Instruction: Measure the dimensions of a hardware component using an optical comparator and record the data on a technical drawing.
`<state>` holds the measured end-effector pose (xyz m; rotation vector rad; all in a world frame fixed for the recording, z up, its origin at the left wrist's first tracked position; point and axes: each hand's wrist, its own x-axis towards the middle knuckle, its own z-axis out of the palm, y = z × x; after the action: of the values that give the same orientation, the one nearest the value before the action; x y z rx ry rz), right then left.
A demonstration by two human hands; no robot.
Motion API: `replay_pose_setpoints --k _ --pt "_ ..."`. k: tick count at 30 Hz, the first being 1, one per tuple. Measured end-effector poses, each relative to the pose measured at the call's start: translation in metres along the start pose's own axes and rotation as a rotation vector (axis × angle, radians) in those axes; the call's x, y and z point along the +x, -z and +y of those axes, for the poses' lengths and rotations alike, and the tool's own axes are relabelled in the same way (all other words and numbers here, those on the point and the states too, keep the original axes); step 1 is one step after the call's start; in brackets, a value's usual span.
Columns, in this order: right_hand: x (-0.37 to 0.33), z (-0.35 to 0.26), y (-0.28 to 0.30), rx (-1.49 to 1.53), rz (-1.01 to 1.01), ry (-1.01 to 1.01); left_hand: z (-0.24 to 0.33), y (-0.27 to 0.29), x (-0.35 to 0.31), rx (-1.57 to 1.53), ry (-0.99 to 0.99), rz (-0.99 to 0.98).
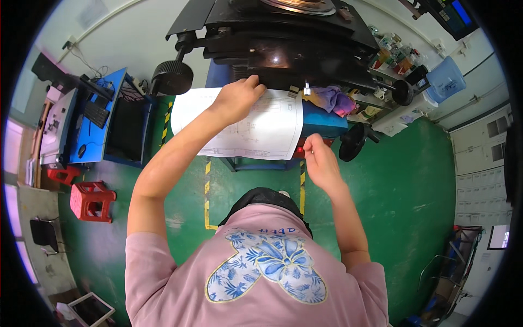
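A white sheet with a printed technical drawing (272,128) lies over the front of the blue bench, below a large black machine (283,60). My left hand (238,101) is above the far part of this sheet, its fingers bent in toward the machine's underside. What those fingertips hold, if anything, is hidden. Just right of the sheet, my right hand (322,162) is raised with its fingers curled and thumb close to them. I cannot make out anything in it. A small red light (299,150) glows beside its fingers.
A purple cloth (329,100) lies on the blue bench (324,122) at the right. Black hand knobs (173,77) stick out from the machine. On the left stand a computer desk (90,139) and red stools (92,200). Bottles and a water dispenser (445,79) are at the far right.
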<state>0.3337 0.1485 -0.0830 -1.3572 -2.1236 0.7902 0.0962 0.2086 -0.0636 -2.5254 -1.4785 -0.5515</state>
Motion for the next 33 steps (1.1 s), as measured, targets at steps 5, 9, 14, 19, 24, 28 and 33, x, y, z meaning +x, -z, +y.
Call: replay_pose_setpoints --k 5,9,14,19,24,28,33 --pt "-0.011 0.010 -0.001 0.134 -0.098 -0.093 -0.002 -0.007 -0.005 -0.050 -0.059 0.236" --pt "-0.009 0.015 -0.008 0.224 -0.144 -0.055 -0.003 -0.007 -0.004 -0.084 0.037 0.253" --pt "-0.006 0.013 -0.004 0.261 -0.182 -0.037 0.003 -0.009 -0.004 -0.057 0.183 0.285" --pt "-0.006 0.011 0.003 0.218 -0.225 0.007 0.005 -0.014 -0.010 -0.029 0.213 0.342" --pt "-0.005 0.013 0.006 0.367 -0.127 0.002 0.010 -0.006 -0.009 -0.078 0.267 0.330" --pt "0.009 0.005 0.016 0.498 -0.070 0.038 0.014 -0.004 -0.006 -0.065 0.288 0.353" --pt "0.016 -0.001 0.028 0.427 -0.017 0.072 0.069 0.012 -0.013 -0.515 0.355 0.355"
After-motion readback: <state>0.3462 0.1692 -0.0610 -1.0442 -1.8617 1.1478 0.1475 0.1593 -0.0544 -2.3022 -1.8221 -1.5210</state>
